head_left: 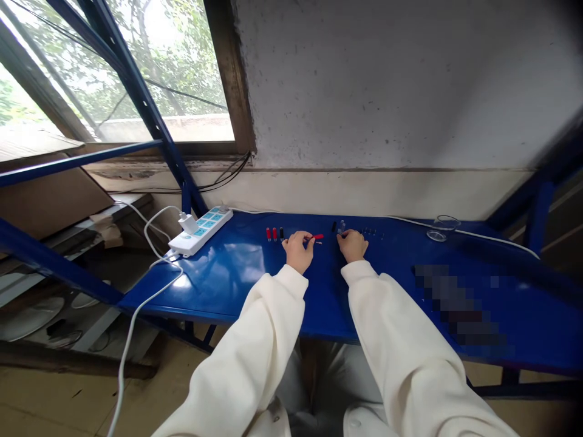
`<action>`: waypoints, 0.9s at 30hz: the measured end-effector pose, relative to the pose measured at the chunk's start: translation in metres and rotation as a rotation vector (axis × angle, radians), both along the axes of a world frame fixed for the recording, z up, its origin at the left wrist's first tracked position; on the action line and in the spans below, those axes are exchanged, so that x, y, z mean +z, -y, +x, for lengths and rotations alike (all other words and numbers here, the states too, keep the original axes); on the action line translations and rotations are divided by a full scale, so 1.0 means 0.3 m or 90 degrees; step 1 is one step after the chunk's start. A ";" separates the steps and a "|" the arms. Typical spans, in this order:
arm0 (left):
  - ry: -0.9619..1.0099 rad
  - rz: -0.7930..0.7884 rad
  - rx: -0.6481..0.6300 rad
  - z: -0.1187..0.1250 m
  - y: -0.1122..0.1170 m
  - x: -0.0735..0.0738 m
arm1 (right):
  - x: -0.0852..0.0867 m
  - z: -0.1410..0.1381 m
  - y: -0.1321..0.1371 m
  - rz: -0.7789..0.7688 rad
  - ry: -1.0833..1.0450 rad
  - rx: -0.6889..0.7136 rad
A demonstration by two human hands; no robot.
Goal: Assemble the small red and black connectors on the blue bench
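My left hand (298, 249) is closed in a pinch on a small red tube (318, 237). A thin pale tip shows just below the tube, by my fingers. Left of that hand stand two red cylinders (272, 235) with pale lower ends and a similar black one (281, 233). My right hand (353, 245) has its fingers drawn together beside some small clear pieces (342, 225); what they pinch is too small to make out. Close by is a short black cylinder (334, 226). Beyond the right hand runs a row of tiny clear pieces (370, 231).
The blue table (218, 291) meets the wall at its back edge. On its left lies a white power strip (203, 232) with a plug and trailing cord. A clear glass dish (437, 233) is at the back right. Blue frame posts (168, 152) flank the table.
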State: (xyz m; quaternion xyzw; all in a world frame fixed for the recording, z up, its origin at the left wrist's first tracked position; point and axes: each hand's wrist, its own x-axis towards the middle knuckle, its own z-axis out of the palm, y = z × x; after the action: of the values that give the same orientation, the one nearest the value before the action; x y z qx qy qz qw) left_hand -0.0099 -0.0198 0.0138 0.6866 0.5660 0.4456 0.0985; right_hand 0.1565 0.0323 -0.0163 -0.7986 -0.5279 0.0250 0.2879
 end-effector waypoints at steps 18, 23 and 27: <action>0.000 0.042 -0.023 0.009 0.001 -0.017 | 0.033 -0.009 0.034 0.004 0.027 0.087; 0.013 0.055 -0.013 0.009 -0.003 -0.018 | 0.078 -0.042 0.090 -0.008 0.131 0.221; 0.020 0.061 -0.009 0.008 -0.004 -0.018 | 0.091 -0.067 0.114 -0.008 0.182 0.275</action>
State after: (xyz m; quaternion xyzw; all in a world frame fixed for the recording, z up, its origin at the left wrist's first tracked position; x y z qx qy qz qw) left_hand -0.0076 -0.0185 0.0084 0.6873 0.5376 0.4824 0.0771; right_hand 0.1363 -0.0019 0.0111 -0.6644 -0.7215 -0.0237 0.1936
